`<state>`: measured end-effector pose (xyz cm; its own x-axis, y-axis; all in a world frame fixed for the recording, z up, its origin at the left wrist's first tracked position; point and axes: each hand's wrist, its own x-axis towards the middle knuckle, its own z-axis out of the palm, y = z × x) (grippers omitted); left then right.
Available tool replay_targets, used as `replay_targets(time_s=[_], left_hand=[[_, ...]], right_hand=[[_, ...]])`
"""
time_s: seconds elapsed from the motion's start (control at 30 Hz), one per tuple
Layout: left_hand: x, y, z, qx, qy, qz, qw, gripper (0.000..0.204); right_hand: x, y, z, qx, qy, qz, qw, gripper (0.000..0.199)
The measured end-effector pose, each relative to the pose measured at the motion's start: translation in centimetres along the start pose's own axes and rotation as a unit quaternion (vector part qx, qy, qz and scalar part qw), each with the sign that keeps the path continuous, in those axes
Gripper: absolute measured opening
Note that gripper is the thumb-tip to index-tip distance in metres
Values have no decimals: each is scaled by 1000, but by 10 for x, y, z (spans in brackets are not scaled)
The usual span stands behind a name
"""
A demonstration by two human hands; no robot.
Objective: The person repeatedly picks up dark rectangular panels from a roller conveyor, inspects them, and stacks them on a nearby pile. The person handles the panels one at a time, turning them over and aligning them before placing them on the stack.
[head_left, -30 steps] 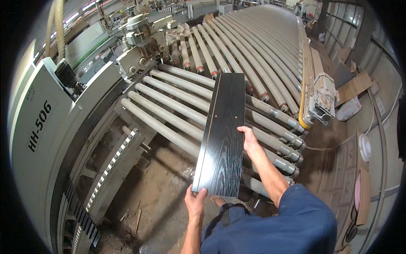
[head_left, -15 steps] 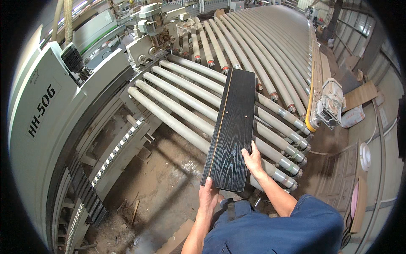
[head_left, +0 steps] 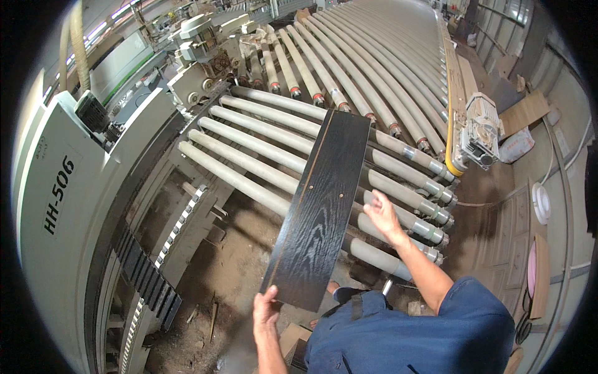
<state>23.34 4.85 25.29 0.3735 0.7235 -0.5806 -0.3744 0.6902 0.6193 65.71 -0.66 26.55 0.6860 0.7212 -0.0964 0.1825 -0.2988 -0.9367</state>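
A long black board (head_left: 317, 212) with a wood-grain face lies slanted across the conveyor rollers (head_left: 249, 159), its near end reaching out past them toward me. A thin brownish groove runs along its left edge, and two small round fittings show on its face. My left hand (head_left: 266, 306) grips the near left corner, thumb on top and fingers out of sight underneath. To the right of the board, apart from it, my right hand (head_left: 383, 218) hovers over the rollers with loosely bent fingers and nothing in it.
A large pale machine (head_left: 75, 206) with a toothed black strip (head_left: 149, 280) stands at the left. Curving rollers (head_left: 367, 75) run off behind the board. At the right are a motor (head_left: 481, 128) and a yellow-edged rail (head_left: 450, 134). Debris lies on the dirty floor (head_left: 237, 249).
The board's near end has swung left and toward me with my left hand. My right hand has let go of the board's right edge and moved off it.
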Motion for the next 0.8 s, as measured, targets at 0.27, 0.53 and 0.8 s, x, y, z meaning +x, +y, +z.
replay_targets(time_s=[0.27,0.53,0.8], left_hand=[[0,3,-7,-60,89,30,994,43],[-13,-29,39,-7,191,117,975,53],[-4,-20,59,1,210,117,971,60]], right_hand=[[184,-2,-47,-263,139,-143,944,63],[323,-48,-31,-414,7,-98,905,46],[342,-30,-55,-434,-31,-62,898,45]])
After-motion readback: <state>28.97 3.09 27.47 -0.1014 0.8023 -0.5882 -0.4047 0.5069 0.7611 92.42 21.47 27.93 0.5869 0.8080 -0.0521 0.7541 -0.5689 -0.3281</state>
